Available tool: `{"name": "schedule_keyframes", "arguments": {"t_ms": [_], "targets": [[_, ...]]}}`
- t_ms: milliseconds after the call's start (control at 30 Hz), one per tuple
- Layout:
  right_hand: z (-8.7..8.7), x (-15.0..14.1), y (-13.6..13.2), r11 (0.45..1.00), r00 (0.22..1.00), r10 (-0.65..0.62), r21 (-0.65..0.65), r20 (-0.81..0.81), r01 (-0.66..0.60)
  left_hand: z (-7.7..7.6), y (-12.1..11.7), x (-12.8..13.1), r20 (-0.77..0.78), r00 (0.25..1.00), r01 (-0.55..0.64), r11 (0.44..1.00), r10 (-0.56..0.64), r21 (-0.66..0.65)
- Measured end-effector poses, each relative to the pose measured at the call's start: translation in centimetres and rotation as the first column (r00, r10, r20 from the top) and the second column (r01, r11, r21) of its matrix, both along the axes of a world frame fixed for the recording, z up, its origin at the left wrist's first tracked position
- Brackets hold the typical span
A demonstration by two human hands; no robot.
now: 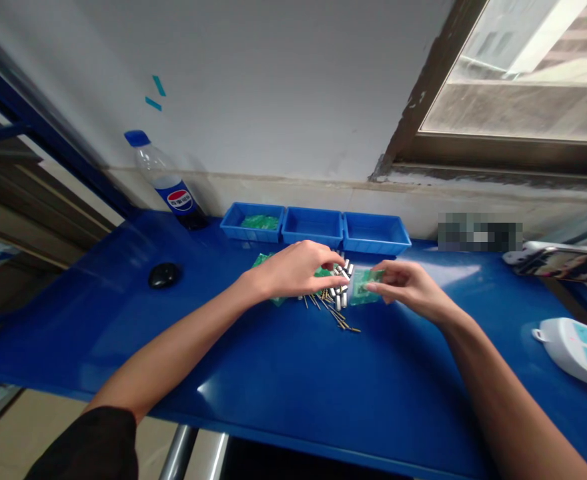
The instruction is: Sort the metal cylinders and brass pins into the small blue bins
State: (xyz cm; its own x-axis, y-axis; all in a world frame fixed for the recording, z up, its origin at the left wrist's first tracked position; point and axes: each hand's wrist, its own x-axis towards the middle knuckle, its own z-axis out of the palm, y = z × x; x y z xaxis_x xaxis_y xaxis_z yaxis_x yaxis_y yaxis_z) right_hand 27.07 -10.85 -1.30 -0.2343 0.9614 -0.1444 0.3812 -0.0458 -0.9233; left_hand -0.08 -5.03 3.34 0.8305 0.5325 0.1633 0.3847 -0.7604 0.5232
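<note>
My right hand point(413, 287) pinches the edge of a small clear-green plastic bag point(363, 288) between thumb and fingers, just above the blue table. Its contents are too small to make out. To its left, my left hand point(301, 268) reaches over a loose pile, thumb and index finger apart, holding nothing that I can see. Short silver-white cylinders point(341, 301) lie at its fingertips. Thin brass-coloured pins or screws point(338, 319) are scattered in front of them. More green bags point(262, 260) are partly hidden under my left hand.
Along the wall stand three blue bins: the left bin point(226, 232) holds green bags, beside a middle bin point(313, 239) and a right bin point(378, 243). A cola bottle point(178, 197) and black mouse point(164, 275) are at left; a phone point(566, 263) and power strip point(573, 347) at right.
</note>
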Motion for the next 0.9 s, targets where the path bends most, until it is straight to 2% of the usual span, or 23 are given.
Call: {"name": "schedule_keyframes", "arguments": {"t_ms": [167,267,367,433,500,567,633,700,733,800,900], "targets": [[-0.2,-2.4,-0.3,0.980,0.965,-0.114,0.133,-0.236,0.148,0.0,-0.4,0.6,0.125,0.991,-0.028,0.997,0.038,-0.076],[-0.8,-3.5,-0.1,0.970,0.950,-0.130,0.163,-0.282,0.181,0.4,-0.4,0.4,0.167,0.981,-0.080,0.992,0.095,-0.095],[-1.0,-4.2,0.8,0.977,0.959,-0.100,0.157,-0.265,0.145,1.3,0.1,-0.5,0.166,0.970,-0.178,0.984,0.180,-0.026],[-0.7,-4.6,1.8,0.981,0.969,-0.068,0.159,-0.238,0.108,2.1,0.8,-1.7,0.131,0.959,-0.264,0.961,0.252,0.084],[-0.2,-5.0,2.9,0.984,0.981,-0.034,0.166,-0.189,0.066,2.7,1.8,-3.1,0.088,0.924,-0.383,0.896,0.373,0.226],[0.4,-5.2,3.9,0.985,0.992,0.009,0.171,-0.126,0.013,2.9,3.0,-4.6,0.081,0.847,-0.517,0.780,0.525,0.352],[1.0,-5.5,4.8,0.984,0.995,0.073,0.168,-0.065,-0.062,2.5,4.3,-5.9,0.071,0.763,-0.607,0.673,0.643,0.423],[1.7,-5.6,5.4,0.976,0.993,0.116,0.189,-0.017,-0.110,1.4,5.7,-6.8,0.053,0.701,-0.655,0.613,0.711,0.441],[2.0,-5.7,5.7,0.971,0.991,0.131,0.203,0.002,-0.128,0.9,6.2,-7.1,0.033,0.682,-0.669,0.605,0.731,0.432],[2.6,-5.9,5.9,0.960,0.987,0.151,0.231,0.047,-0.158,-0.1,7.0,-7.2,-0.021,0.688,-0.664,0.642,0.725,0.383],[3.1,-6.2,6.0,0.931,0.969,0.169,0.294,0.181,-0.217,-0.4,6.9,-6.7,0.003,0.779,-0.590,0.731,0.627,0.342]]}}
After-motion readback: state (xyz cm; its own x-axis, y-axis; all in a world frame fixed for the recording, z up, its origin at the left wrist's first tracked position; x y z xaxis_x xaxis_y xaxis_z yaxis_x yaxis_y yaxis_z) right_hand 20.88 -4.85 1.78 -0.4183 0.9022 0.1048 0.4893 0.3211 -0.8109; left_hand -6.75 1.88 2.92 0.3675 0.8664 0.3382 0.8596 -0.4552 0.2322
